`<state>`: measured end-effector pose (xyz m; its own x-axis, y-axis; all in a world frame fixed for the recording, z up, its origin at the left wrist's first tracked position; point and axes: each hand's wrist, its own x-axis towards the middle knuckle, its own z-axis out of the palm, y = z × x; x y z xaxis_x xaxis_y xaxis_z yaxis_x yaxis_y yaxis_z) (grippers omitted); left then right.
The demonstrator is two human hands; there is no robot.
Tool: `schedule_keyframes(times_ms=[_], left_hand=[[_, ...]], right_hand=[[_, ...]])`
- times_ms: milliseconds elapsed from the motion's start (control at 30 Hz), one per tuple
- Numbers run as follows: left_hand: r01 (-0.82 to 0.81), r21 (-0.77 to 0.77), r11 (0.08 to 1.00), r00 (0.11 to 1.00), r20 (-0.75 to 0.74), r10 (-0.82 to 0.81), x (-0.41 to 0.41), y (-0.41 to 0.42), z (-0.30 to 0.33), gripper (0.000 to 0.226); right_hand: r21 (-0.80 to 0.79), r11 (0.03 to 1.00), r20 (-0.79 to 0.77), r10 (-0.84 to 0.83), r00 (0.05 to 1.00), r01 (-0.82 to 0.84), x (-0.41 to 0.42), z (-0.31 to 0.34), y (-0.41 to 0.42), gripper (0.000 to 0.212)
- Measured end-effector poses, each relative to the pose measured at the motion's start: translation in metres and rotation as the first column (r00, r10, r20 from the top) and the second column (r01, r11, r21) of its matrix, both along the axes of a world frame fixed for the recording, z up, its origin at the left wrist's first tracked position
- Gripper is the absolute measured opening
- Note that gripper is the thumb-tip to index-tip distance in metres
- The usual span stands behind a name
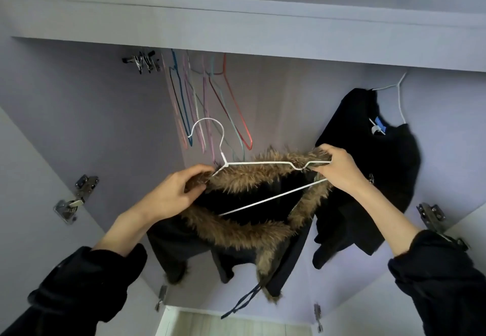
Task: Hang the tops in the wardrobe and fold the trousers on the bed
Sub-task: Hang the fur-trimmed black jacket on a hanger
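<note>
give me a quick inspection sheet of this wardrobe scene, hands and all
surface: inside of an open wardrobe, pale walls; no table or bed in view
job's things: dark jacket with fur trim held up at the opening, white wire hanger partly worked into its collar, hook free and not on any rail; dark top already hanging at right on another white hanger
clutter: bunch of empty coloured hangers hanging at back; metal clip hangers upper left
grippers: left hand grips the fur collar by the hanger's neck; right hand pinches the hanger's far end with the fur
cables: nothing seen; only a dark drawstring dangling from the jacket
surroundings: door hinges on both sides, pale floor below
</note>
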<state>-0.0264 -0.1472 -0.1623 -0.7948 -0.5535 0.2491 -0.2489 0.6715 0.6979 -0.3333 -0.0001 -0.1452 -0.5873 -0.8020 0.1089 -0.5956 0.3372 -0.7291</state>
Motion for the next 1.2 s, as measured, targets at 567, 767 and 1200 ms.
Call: schedule_keyframes(times_ms=[567,767,1200], left_hand=[[-0.254,0.099,0.962,0.91,0.361,0.203,-0.03,0.023,-0.003,0.048],[-0.243,0.017,0.97,0.922,0.315,0.225,-0.023,0.015,0.007,0.041],[-0.31,-0.134,0.941,0.879,0.336,0.338,-0.004,0.0,0.005,0.034]], right_hand=[[-0.152,0.985,-0.263,-0.115,0.958,0.077,0.018,-0.022,-0.006,0.036],[0.047,0.999,0.124,0.0,0.992,-0.005,0.013,-0.03,0.001,0.028],[0.144,0.989,-0.291,0.077,0.954,-0.036,0.021,-0.042,0.003,0.023]])
